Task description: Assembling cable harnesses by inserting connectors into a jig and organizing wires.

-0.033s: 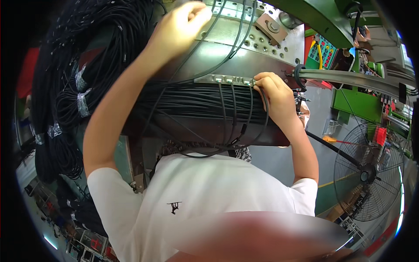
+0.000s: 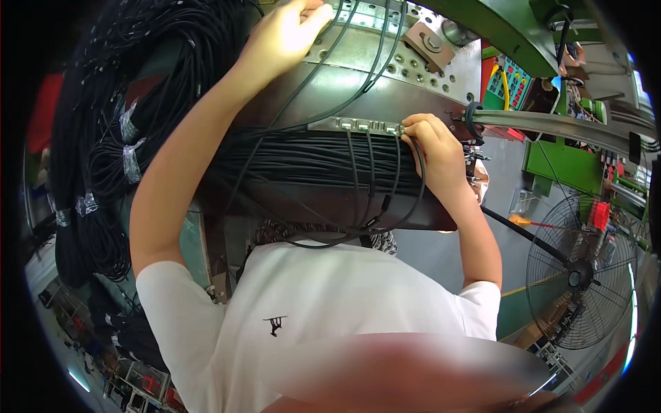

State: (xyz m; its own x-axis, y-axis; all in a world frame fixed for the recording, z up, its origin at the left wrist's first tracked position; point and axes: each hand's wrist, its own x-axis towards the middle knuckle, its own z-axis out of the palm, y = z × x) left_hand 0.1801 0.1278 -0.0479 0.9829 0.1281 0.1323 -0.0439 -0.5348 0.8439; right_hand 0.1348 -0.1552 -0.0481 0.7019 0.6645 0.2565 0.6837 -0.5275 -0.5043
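Note:
My right hand is closed, thumb and fingertips pinching the plug of a black cable at the right end of a narrow metal strip. Beside it, several other cable plugs sit in a row on the strip, their cables hanging toward me. Up at the far left, my left hand is raised with its fingers curled together near black cables that cross the metal plate. What those fingers hold is hidden. Under the strip lies a thick bundle of black cables.
Coiled black cables hang in a large heap at the left. A perforated metal bed with a bolted block lies beyond, below a green machine arm. A button panel and a floor fan are at right.
My left hand has shifted slightly away from me, toward the top edge. My right hand stays at the end of the strip.

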